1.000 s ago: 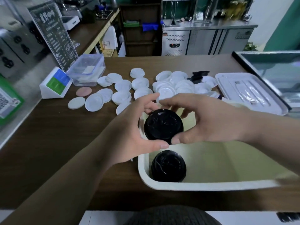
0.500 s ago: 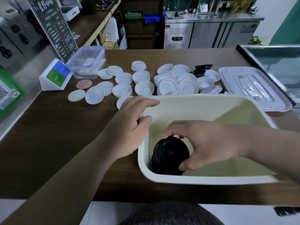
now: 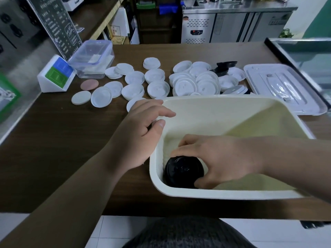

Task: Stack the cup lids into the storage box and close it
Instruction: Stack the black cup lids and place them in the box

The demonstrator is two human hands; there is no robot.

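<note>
Probably light, thin and slick, the black lids [image 3: 184, 170] are sitting in the near-left corner of the storage box [image 3: 232, 194], the right hand [image 3: 225, 161] gripping them by the stiffer rim while the left hand [image 3: 141, 135] is resting relaxed on its wall.

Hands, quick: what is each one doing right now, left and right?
Left hand: open, fingers relaxed, resting on the storage box left rim.
Right hand: closed round the black lid stack inside the box.
</note>
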